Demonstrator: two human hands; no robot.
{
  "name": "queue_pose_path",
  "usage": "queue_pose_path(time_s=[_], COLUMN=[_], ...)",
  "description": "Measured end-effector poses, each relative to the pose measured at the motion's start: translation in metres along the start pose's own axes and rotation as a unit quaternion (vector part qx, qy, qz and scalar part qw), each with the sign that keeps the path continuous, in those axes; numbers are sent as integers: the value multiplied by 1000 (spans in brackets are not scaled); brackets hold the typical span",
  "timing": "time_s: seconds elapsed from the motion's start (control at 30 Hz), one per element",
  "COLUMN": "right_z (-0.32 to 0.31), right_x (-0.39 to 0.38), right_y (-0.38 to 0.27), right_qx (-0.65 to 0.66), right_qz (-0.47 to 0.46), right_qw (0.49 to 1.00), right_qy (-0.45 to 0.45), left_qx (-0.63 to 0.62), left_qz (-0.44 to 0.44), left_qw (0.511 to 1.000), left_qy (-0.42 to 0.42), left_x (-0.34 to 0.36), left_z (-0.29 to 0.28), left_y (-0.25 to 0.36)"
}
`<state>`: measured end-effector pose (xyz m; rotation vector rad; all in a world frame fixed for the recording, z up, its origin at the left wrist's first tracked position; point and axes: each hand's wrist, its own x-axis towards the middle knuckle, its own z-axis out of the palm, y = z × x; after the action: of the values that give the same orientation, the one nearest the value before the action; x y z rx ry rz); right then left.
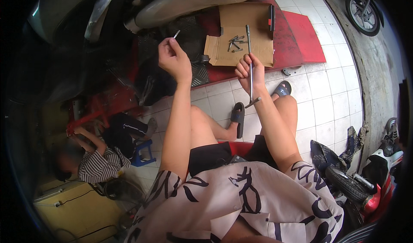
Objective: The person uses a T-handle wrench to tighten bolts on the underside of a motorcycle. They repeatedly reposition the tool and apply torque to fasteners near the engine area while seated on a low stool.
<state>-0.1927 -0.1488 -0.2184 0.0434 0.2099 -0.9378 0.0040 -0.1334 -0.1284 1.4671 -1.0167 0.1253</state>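
Head view. Left hand (174,61) raised at 11 o'clock of centre, fingertips pinching a small silver bolt (176,34). Right hand (250,73) at 12 to 1 o'clock, closed around the shaft of a long T-handle wrench (250,66) held upright, cross-handle at the bottom. Beyond the hands, flattened cardboard (258,21) on a red ramp (303,36), loose bolts (236,43) lying on it. At 8 o'clock, a second person in a striped shirt (99,165) crouches beside a blue stool (144,152).
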Motion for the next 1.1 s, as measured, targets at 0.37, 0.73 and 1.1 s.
queue_pose_path(time_s=[0.37,0.73,1.1], right_z=[-5,7,8], right_x=[-1,-5,-12], right_y=[-13,-5,13], right_qx=[2,-264,-458], right_qz=[-2,190,178], right_qw=[1000,946,870], right_qy=[29,2,-44], left_qx=[-152,-245,-259], left_qz=[-193,-483,-497], left_qw=[923,813,799], left_qy=[-295,-213,-217], left_x=[-105,-83,-114], left_z=[42,8,-5], left_y=[-7,-34,-25])
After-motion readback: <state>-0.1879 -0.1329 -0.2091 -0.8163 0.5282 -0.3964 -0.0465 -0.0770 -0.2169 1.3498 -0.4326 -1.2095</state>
